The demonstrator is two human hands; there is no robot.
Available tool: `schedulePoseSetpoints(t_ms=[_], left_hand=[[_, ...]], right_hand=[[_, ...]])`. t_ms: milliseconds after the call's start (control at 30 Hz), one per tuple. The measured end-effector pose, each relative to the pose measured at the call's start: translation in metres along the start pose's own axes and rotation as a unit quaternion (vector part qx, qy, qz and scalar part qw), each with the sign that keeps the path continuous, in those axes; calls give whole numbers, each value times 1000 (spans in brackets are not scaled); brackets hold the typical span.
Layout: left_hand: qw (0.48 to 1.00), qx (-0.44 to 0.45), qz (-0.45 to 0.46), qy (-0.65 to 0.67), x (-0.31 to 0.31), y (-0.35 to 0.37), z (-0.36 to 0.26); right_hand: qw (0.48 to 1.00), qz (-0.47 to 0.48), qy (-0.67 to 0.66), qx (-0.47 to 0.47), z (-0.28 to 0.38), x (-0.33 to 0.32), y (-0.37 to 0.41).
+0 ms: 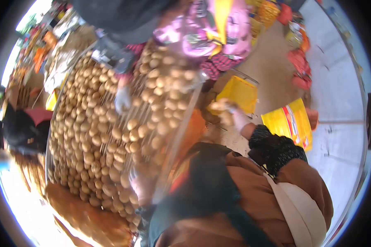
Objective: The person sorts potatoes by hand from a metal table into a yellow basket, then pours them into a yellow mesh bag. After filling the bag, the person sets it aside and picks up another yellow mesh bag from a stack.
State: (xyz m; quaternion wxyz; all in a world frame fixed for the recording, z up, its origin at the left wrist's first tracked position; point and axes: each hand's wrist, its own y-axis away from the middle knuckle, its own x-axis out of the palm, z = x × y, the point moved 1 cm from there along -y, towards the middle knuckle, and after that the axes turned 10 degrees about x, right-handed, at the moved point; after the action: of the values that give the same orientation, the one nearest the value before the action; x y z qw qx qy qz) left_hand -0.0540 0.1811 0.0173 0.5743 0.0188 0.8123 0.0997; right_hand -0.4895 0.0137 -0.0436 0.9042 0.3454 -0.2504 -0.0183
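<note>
Potatoes [82,136] lie thickly over a slatted sorting table [107,99]. My left hand [142,185] is low at the table's near edge, beside the potatoes. Motion blur smears its fingers, so its grip does not show. Off the table's right side, my right hand [240,117] is closed around a few blurred potatoes [225,111]. It is close to a yellow container [237,94], whose front edge it partly covers.
Across the table, a person's gloved hand [122,100] reaches among the potatoes. Another person in pink [216,33] stands nearby. A yellow bag [290,123] stands by the white wall [338,82] at right. A brown sack [86,214] lies at lower left.
</note>
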Motion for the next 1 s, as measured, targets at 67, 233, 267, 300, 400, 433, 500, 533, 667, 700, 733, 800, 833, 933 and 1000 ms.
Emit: schedulePoseSetpoints(t_ms=[67, 233, 267, 300, 400, 433, 500, 533, 667, 700, 733, 800, 833, 933, 1000], left_hand=[[999, 1, -48, -20, 23, 5, 16], [994, -70, -75, -42, 31, 9, 9], [993, -87, -70, -46, 30, 13, 10], [990, -116, -63, -43, 32, 17, 12], [988, -85, -114, -58, 43, 32, 18], [985, -75, -133, -78, 60, 35, 30], [986, -78, -137, -60, 56, 34, 26], [987, -84, -131, -39, 44, 34, 22], [973, -93, -208, 25, 7, 47, 26], [968, -128, -215, 31, -5, 51, 26], [961, -160, -223, 36, -10, 53, 31], [949, -142, -282, 18, -4, 62, 50], [946, -153, -284, 23, -3, 64, 58], [966, -144, -215, 20, -20, 62, 69], [969, -143, -185, -84, 19, 60, 102]], right_hand=[[990, -135, -3, -38, 11, -54, -27], [986, -144, 26, 77, 32, -206, -101], [967, -226, 35, 112, 33, -216, -117], [940, -308, 106, 102, 40, -187, -115], [890, -361, 279, 9, 38, -67, -79], [914, -254, 314, -42, 25, -48, -76], [911, -39, 401, -86, 13, 18, -67], [885, 67, 454, -79, 13, 64, -58], [726, 264, 583, -253, -6, 198, -60], [715, 278, 593, -244, -13, 224, -63], [720, 310, 576, -233, -29, 243, -73], [695, 353, 586, -220, -52, 288, -71], [679, 382, 584, -228, -63, 310, -64], [572, 461, 613, -291, -102, 374, -45], [525, 511, 564, -382, -161, 398, -65]])
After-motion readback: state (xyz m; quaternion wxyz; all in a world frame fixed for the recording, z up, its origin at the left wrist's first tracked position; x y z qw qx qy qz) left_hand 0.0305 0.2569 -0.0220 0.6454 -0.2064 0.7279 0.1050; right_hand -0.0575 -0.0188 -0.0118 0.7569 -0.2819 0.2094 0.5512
